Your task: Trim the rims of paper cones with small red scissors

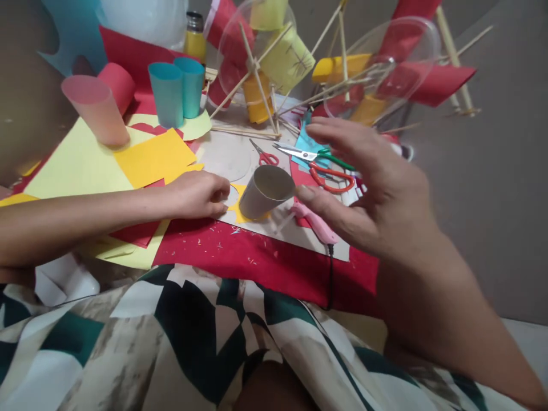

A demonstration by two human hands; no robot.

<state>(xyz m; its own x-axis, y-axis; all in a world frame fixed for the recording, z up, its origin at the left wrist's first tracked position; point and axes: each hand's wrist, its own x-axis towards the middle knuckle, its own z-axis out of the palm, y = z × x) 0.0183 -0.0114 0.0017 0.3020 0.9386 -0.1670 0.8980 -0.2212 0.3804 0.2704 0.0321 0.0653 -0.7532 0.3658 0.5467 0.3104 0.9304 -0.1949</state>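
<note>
1. Roughly mid-table, a grey card tube point(265, 194) sits tilted with its open mouth turned up. Its lower end rests on a yellow paper cutout point(238, 212), which lies on a pale card sheet point(226, 157).
2. The left hand point(199, 194) lies low on the table just left of the tube. Its fingers are curled and their tips are down at the edge of the yellow cutout. Whether they pinch anything cannot be told.
3. The right hand point(377, 182) hovers in the air right of the tube with fingers spread wide and palm open, holding nothing. Its thumb tip is close to the tube's rim but not on it.
4. A pink glue gun point(314, 224) lies below the right hand, and its dark cord runs down across the red sheet point(257, 260).
5. Behind the tube lie three pairs of scissors: small red scissors point(265, 155), green-handled scissors point(319, 154) and red-handled scissors point(333, 178).
6. Farther left are an orange sheet point(156, 157), a pale yellow sheet point(81, 165), a pink paper cylinder point(96, 108) and two blue paper cylinders point(177, 88).
7. At the back stand stick frames point(257, 74) with coloured paper and clear plastic domes.
8. A patterned cloth point(192, 331) fills the foreground.
</note>
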